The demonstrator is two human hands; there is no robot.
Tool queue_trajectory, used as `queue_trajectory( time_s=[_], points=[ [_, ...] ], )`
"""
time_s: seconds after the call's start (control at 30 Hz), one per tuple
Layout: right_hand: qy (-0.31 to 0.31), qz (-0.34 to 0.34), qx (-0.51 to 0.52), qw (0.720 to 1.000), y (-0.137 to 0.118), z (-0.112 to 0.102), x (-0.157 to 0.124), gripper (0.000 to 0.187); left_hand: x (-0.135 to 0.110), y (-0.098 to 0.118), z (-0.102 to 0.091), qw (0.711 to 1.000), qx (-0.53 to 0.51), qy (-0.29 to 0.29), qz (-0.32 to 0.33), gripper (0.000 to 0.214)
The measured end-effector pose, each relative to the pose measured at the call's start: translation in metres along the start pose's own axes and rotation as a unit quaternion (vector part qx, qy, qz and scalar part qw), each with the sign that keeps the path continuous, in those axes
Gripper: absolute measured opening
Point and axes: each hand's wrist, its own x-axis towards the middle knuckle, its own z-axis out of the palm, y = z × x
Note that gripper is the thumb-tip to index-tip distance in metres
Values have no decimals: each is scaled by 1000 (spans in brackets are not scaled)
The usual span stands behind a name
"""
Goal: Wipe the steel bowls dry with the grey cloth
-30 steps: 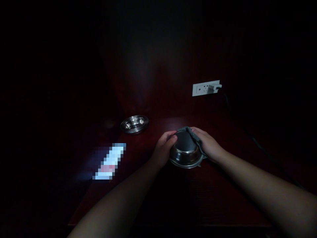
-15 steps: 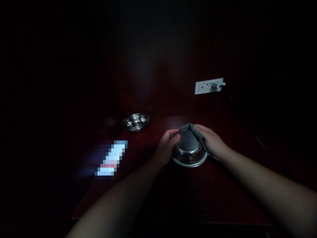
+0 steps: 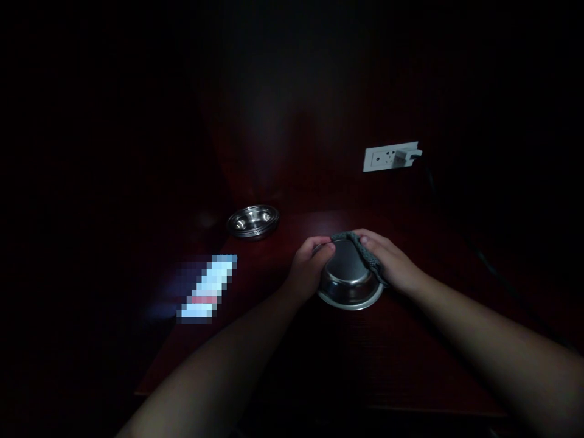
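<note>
A shiny metal bowl (image 3: 349, 280) is held bottom up and tilted in front of me, its rim facing down. My left hand (image 3: 310, 267) grips its left side, with the thumb on the outer wall near the base. On the far right side, my right hand (image 3: 390, 258) presses a dark grey-green cloth (image 3: 367, 252) against the bowl, its fingers closed around the cloth. The fingers behind the bowl are partly hidden.
Nested metal bowls (image 3: 253, 222) stand at the back left of the dark red table (image 3: 392, 365). A blurred-out bright screen (image 3: 207, 289) lies at the left edge. A white socket panel (image 3: 387, 157) with a plug and a dark cable (image 3: 486, 261) is on the back wall.
The cloth and my right hand have shifted slightly over the bowl's right side. The bowl stays in my left hand, almost in the same place. The view has moved a little.
</note>
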Motion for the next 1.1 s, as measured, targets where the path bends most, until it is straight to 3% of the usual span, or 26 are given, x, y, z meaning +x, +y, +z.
queue_trajectory(
  time_s=[0.23, 0.43, 0.57, 0.7, 0.83, 0.97, 1.1],
  points=[
    [-36, 43, 52, 997, 0, 0, -2, 30, 0, -1, 1, 999, -26, 8, -18, 40],
    [18, 97, 89, 991, -2, 2, 0, 27, 0, -6, 2, 999, -47, -12, -14, 48],
    [79, 98, 108, 986, -1, 0, 4, 27, -2, -7, 4, 990, -131, 7, -53, 51],
    [159, 75, 128, 976, 1, -3, 9, 28, -4, -6, 4, 976, -171, -63, -119, 46],
    [198, 53, 128, 970, 4, -5, 12, 26, -8, -9, 3, 972, -147, -134, -126, 53],
    [179, 48, 118, 976, 6, -7, 13, 27, -10, -11, 3, 970, -124, -169, -120, 67],
    [112, 25, 68, 991, 9, -8, 12, 30, -9, -11, 4, 987, -68, -115, -90, 69]
  ],
)
